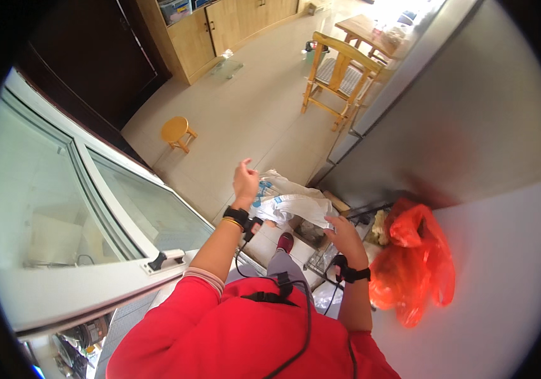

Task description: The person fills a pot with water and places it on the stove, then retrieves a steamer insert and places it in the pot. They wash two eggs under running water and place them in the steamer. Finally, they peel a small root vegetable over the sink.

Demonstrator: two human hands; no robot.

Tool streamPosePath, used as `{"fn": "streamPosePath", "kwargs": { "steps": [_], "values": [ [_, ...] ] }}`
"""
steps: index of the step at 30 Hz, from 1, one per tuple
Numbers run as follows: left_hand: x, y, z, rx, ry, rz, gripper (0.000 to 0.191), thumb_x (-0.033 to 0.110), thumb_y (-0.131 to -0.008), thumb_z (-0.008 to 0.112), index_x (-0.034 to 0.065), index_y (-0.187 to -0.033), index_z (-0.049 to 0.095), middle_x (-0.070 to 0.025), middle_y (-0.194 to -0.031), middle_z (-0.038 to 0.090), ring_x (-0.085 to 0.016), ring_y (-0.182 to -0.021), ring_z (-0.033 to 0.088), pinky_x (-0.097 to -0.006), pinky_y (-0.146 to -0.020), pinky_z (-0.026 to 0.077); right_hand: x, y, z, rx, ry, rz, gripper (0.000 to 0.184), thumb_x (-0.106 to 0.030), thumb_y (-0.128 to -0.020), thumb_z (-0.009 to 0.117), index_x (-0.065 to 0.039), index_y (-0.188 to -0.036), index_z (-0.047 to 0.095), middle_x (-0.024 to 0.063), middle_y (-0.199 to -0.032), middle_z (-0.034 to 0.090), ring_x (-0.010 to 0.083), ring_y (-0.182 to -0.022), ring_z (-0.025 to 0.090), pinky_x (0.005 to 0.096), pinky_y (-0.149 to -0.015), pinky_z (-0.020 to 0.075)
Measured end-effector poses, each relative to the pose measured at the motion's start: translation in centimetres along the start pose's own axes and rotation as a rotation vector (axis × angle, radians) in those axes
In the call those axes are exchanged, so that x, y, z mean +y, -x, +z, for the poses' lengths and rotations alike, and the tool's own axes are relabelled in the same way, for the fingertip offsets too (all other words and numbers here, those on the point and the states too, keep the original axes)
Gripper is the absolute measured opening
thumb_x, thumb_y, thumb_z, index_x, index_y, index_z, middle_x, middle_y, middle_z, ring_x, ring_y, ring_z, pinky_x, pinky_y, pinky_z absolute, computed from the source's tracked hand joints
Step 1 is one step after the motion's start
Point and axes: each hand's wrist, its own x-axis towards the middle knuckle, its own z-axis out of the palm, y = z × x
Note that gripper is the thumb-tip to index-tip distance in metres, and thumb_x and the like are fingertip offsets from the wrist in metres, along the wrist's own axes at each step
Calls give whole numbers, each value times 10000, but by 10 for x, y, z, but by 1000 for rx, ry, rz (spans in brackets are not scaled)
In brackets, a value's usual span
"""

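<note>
A crumpled white plastic sack [299, 204] with blue print hangs in front of my legs, above the floor. At its left edge is my left hand [245, 184], raised with fingers loosely bent and apart; no held thing shows in it. My right hand [346, 239] has its fingertips on the sack's right edge and pinches it. Below the sack, partly covered by it, a box-like container [310, 233] stands near a wire rack [318, 264]. Both my wrists wear black straps with small cabled devices.
Right of my right arm, a red plastic bag [415, 260] hangs beside a large grey panel [445, 118]. A glazed white door [123, 189] stands at left. Farther off are a round wooden stool [174, 129], a wooden chair [339, 71] and wooden cabinets [237, 26].
</note>
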Motion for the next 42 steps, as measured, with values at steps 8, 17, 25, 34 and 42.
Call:
{"fn": "streamPosePath", "kwargs": {
  "steps": [8,17,25,34,42],
  "values": [
    [-20,-100,-88,348,231,-332,315,164,-934,577,50,-1227,573,-60,-848,629,-142,-803,619,-314,-727,488,3,-131,-66,-47,250,-111,314,-181,-839,665,-76,-1134,648,147,-1081,636,374,-986,621,444,-827,516],
    [52,-218,-72,617,354,-170,308,104,-924,599,49,-1227,587,-38,-936,605,-135,-822,582,-304,-762,488,-20,-257,-66,-138,250,-221,324,-173,-820,675,-66,-1125,658,156,-1102,630,358,-1035,605,427,-885,506],
    [15,-389,-35,725,-513,306,433,120,-899,674,84,-1313,554,-86,-1084,592,-175,-911,564,-319,-812,500,-27,-417,-30,-15,303,-282,258,-97,-838,584,-103,-1077,679,139,-945,690,308,-968,643,534,-1027,391],
    [-42,-632,3,102,-256,128,569,96,-844,697,115,-1375,496,-105,-1150,569,-258,-1071,551,-420,-949,441,-55,-704,-41,-126,599,105,460,-354,-898,653,-90,-1272,608,189,-1261,601,319,-1222,543,416,-1051,415],
    [37,-771,65,-304,-245,355,632,106,-804,729,125,-1381,473,-111,-1337,482,-314,-1240,455,-447,-1058,367,48,-829,-114,369,-485,497,773,-445,-886,682,57,-1411,420,222,-1382,531,335,-1270,520,388,-1063,401]
  ]
}}
